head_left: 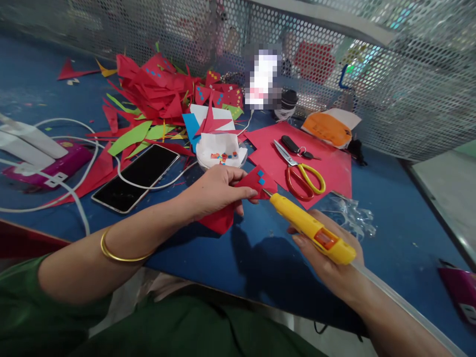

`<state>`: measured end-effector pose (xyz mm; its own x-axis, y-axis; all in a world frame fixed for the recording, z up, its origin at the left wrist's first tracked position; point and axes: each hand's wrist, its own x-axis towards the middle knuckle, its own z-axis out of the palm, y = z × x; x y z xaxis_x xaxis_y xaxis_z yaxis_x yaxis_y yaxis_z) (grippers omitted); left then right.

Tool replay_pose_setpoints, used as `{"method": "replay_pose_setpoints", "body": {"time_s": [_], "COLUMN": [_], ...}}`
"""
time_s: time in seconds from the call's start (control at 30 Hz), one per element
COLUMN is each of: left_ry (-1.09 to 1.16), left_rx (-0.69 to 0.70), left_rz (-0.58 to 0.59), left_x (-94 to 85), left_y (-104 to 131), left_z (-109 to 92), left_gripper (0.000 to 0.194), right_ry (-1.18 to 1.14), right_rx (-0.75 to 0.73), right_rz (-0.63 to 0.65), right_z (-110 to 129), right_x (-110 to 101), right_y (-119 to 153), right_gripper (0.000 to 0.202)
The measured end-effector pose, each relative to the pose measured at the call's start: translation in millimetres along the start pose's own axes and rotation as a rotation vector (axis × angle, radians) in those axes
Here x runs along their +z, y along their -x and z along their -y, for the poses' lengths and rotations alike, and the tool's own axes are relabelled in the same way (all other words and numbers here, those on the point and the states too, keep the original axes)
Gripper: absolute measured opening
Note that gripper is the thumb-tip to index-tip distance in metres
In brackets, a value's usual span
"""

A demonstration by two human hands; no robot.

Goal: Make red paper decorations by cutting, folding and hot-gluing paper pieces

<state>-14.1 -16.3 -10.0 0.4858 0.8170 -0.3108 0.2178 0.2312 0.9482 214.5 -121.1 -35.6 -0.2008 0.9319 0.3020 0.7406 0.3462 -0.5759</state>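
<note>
Between the thumb and fingers of my left hand (219, 191) is a piece of red paper (251, 181) with small blue squares (261, 177) on it. Its lower part hangs down below my palm. My right hand (330, 248) is closed around a yellow hot glue gun (297, 218), with a clear glue stick (394, 292) coming out of its back end. The gun's metal nozzle is at the paper, just beside the lower blue square; whether it touches cannot be made out. Behind my left hand stands a paper-lined bowl (219, 148) with small coloured bits in it.
Scissors (299, 173) and keys (295, 146) lie on red sheets (334, 168) at the right, near clear plastic (353, 215). A black phone (136, 178) lies left under a white cable (156, 187). Red paper pieces (159, 84) are heaped behind, before a perforated metal screen (178, 29).
</note>
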Motion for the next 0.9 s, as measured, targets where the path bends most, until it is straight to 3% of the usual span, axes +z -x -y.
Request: {"method": "replay_pose_setpoints", "body": {"time_s": [0.9], "left_ry": [-0.015], "left_rx": [0.016], "left_rz": [-0.001], "left_x": [-0.7], "left_y": [-1.7], "left_z": [2.6], "left_gripper": [0.005], "right_ry": [0.015], "right_rx": [-0.005], "right_rz": [0.016], "right_z": [5.3], "right_x": [-1.5], "right_y": [-4.6], "right_gripper": [0.021]}}
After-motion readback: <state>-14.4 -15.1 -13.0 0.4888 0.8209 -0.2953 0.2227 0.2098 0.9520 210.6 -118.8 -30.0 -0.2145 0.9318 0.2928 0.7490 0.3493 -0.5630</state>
